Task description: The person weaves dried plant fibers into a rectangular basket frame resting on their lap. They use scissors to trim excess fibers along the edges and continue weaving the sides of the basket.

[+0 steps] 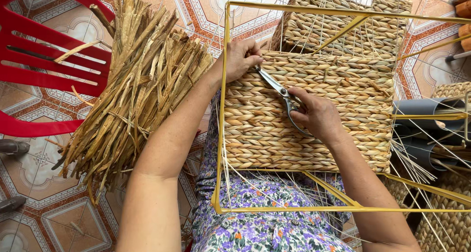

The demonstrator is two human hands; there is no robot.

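Scissor handles (pixel 294 115) inside the right hand (pixel 318 115); red chair (pixel 44 61) cut off at left

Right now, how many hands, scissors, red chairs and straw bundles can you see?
Hands: 2 (left hand, right hand)
Scissors: 1
Red chair: 1
Straw bundle: 1
Total: 5

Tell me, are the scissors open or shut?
Nearly shut: the scissors in the right hand show blades lying together, tips by the left hand on the woven basket.
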